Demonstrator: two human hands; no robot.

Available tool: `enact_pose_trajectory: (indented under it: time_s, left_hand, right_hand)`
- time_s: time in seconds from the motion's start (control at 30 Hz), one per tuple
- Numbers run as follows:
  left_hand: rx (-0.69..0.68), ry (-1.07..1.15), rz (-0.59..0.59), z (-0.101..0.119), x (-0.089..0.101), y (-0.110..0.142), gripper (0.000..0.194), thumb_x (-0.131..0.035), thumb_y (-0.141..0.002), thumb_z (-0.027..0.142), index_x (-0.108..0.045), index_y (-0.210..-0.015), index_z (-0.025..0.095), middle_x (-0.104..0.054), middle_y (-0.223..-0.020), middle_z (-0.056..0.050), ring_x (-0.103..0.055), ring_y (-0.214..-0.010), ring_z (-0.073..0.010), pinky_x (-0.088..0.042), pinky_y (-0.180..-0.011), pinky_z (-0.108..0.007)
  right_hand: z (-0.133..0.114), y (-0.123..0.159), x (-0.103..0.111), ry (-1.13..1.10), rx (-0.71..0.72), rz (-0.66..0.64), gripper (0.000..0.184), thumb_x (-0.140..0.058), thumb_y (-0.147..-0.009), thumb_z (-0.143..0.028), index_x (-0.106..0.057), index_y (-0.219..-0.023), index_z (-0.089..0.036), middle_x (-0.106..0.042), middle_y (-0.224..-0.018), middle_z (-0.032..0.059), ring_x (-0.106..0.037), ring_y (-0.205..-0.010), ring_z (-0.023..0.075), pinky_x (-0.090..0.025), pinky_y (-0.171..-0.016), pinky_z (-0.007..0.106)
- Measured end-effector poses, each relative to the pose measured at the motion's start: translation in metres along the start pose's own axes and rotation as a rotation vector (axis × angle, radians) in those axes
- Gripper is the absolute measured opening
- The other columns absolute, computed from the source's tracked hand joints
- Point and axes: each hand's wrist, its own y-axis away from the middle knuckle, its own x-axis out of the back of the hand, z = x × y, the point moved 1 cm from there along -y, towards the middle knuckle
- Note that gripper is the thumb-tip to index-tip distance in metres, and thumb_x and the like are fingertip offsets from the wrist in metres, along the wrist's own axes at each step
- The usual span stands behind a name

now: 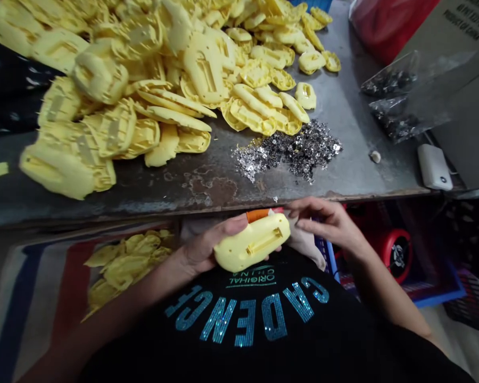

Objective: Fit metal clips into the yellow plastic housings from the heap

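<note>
Lying heaped: yellow shells (203,69), left and middle of desk (355,154). Before desk's front edge: left hand (205,244), grip pinching one yellow casing (239,250); metal bits (303,146) on desk; right hand (335,223) just beside casing, grip loosely spread.

The held shell (233,251) is showing plain pale yellow, the heaped shells (51,165) towards the table's left and far edges brighter yellow. Near its front edge, metal bits (303,149) are glinting silver and near-black on the grey, brown-blotched table (355,173). Below its front-left corner, a sheet (74,287) is displaying white, blue and red stripes. Sparkling turquoise letters (245,323) are crossing the black shirt (263,367).
</note>
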Motion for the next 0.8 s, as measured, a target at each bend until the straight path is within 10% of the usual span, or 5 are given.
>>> enact_pose_trajectory:
  time_s: [0.13,0.4,0.8]
  left_hand:
    - [-0.139,0.017,0.089,0.009,-0.002,0.002,0.076,-0.081,-0.105,0.071,-0.081,-0.155,0.014,-0.089,-0.136,-0.026,-0.092,-0.105,-0.0347,-0.076,-0.073,-0.035]
    - [-0.271,0.013,0.189,0.018,-0.003,0.000,0.075,-0.058,-0.117,0.073,-0.082,-0.154,0.012,-0.088,-0.138,-0.026,-0.089,-0.095,-0.0329,-0.069,-0.055,-0.030]
    - [-0.198,0.163,0.080,0.023,0.000,-0.018,0.063,-0.065,-0.117,0.062,-0.080,-0.161,0.020,-0.082,-0.155,-0.022,-0.088,-0.130,-0.0403,-0.079,-0.090,-0.046]
  right_hand:
    - [0.026,-0.006,0.036,0.532,0.065,0.376,0.013,-0.077,-0.108,-0.036,-0.085,-0.104,-0.027,-0.082,-0.095,0.0033,-0.074,-0.090,0.0233,-0.056,-0.086,0.040]
    - [0.052,-0.044,0.006,1.034,0.187,0.322,0.016,-0.073,-0.115,-0.035,-0.087,-0.120,-0.029,-0.082,-0.102,0.0068,-0.067,-0.101,0.0302,-0.042,-0.093,0.046]
    - [0.065,-0.031,0.093,0.868,-0.059,0.511,0.014,-0.074,-0.108,-0.035,-0.086,-0.113,-0.030,-0.083,-0.104,0.0037,-0.073,-0.096,0.0272,-0.048,-0.101,0.048]
